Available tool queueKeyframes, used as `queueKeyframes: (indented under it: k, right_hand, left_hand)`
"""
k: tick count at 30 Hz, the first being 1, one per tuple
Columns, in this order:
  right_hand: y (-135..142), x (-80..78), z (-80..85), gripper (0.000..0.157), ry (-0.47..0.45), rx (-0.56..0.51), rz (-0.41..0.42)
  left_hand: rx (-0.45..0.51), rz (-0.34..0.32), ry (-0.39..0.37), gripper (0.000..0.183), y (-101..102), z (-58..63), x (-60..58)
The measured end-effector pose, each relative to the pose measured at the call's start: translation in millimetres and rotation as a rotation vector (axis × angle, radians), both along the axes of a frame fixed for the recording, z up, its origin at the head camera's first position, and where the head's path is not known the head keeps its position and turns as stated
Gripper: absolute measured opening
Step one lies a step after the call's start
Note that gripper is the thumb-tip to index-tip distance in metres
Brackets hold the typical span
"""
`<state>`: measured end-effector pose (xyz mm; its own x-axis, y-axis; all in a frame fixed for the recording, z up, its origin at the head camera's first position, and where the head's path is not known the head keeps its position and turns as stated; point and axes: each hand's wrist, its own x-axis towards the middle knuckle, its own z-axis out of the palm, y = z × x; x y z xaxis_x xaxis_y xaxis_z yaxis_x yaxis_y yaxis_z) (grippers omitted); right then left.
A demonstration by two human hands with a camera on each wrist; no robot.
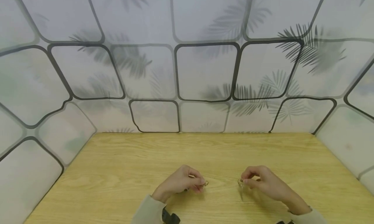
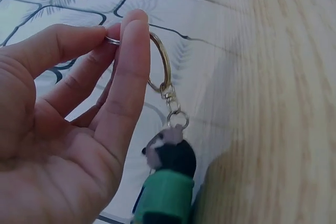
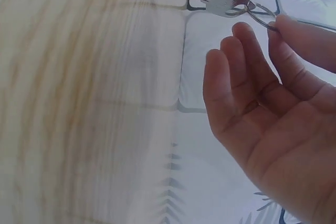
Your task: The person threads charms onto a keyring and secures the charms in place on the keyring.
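Observation:
Between thumb and fingers, my left hand [image 1: 187, 179] pinches the ring of a keychain [image 2: 167, 195]. Its gold ring [image 2: 167, 61] and short chain show in the left wrist view, and from them hangs a small dark figure with a green body. Across a gap, my right hand [image 1: 264, 181] pinches a thin metal ring [image 3: 262, 17] between thumb and forefinger. A silver key [image 3: 220, 2] hangs from that ring; more than one may be there, I cannot tell. Both hands are held a little above the wooden table [image 1: 163, 149], apart from each other.
Behind the table rises a pale wall covering [image 1: 204, 71] with dark outlines and leaf prints. Similar side panels [image 1: 35, 165] stand at left and right. A black strap [image 1: 170, 216] sits at the left sleeve.

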<state>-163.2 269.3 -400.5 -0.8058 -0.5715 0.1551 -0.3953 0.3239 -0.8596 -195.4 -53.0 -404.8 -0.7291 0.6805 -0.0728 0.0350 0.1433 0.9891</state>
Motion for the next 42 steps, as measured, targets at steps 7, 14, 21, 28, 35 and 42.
queueKeyframes:
  k: [7,14,21,28,35,42]
  right_hand:
    - [3.4,0.6,1.7,0.022,-0.212,-0.156,0.049]
    - [6.1,2.6,-3.0,0.018,-0.334,-0.296,0.094]
    - [-0.1,2.1,-5.0,0.03,-0.416,-0.487,0.241]
    - [-5.3,3.4,-5.7,0.029,-0.462,-0.46,0.233]
    - [-7.9,6.2,-5.7,0.022,-0.511,-0.394,0.152]
    - [-11.7,7.9,-6.1,0.018,-0.573,-0.374,0.092]
  left_hand:
    - [0.004,-0.001,-0.015,0.019,1.5,2.8,0.4]
    - [0.021,-0.033,0.002,0.021,3.0,5.0,0.4]
    - [0.052,-0.054,-0.004,0.023,3.0,4.9,1.1]
    - [0.088,-0.072,-0.036,0.025,4.4,3.8,2.6]
    - [0.118,-0.114,-0.044,0.028,5.9,2.0,2.9]
    - [0.133,-0.124,-0.049,0.028,5.6,-0.1,2.9]
